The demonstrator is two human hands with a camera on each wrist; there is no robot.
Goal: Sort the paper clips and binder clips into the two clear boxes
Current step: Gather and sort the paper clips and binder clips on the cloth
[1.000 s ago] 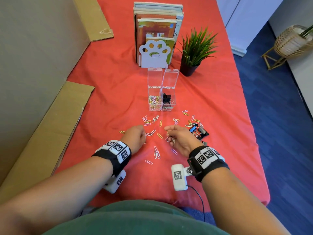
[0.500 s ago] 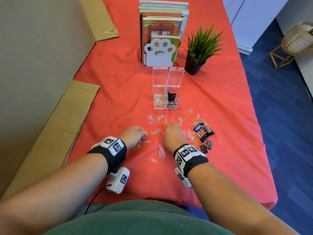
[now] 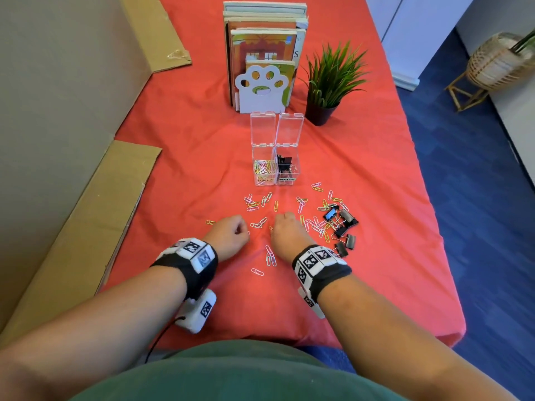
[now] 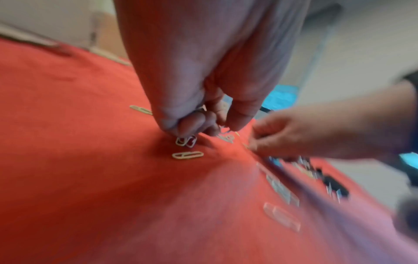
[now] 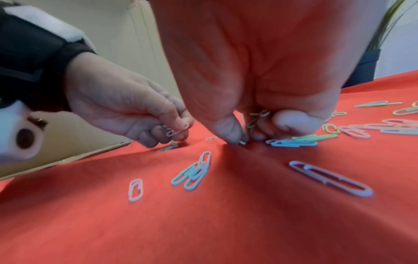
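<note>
Surface: red cloth (image 3: 179, 175) fills the middle of the head view, cardboard down the left edge, blue floor on the right.
Left hand: left hand (image 3: 228, 237) low at centre-left, fingers curled down onto the cloth; the right wrist view shows a pale paper clip (image 5: 173, 133) pinched between thumb and fingertip, more tucked in the curled fingers.
Right hand: right hand (image 3: 286, 234) just beside it, knuckles up; the right wrist view shows a small bunch of clips (image 5: 257, 117) held in the curled fingers while the thumb tip meets the cloth.
Loose paper clips: paper clips (image 3: 260, 224) scattered between and just above both hands, a few nearer the lower edge.
Binder clips: black binder clips (image 3: 343, 227) heaped right of the right hand.
Boxes: two clear boxes, lids open, touching, above the scatter: left box (image 3: 263, 169) holds coloured paper clips, right box (image 3: 287, 167) holds black binder clips.
Far end: books (image 3: 262, 53) behind a white paw bookend (image 3: 262, 89), potted plant (image 3: 330, 79) to their right.
</note>
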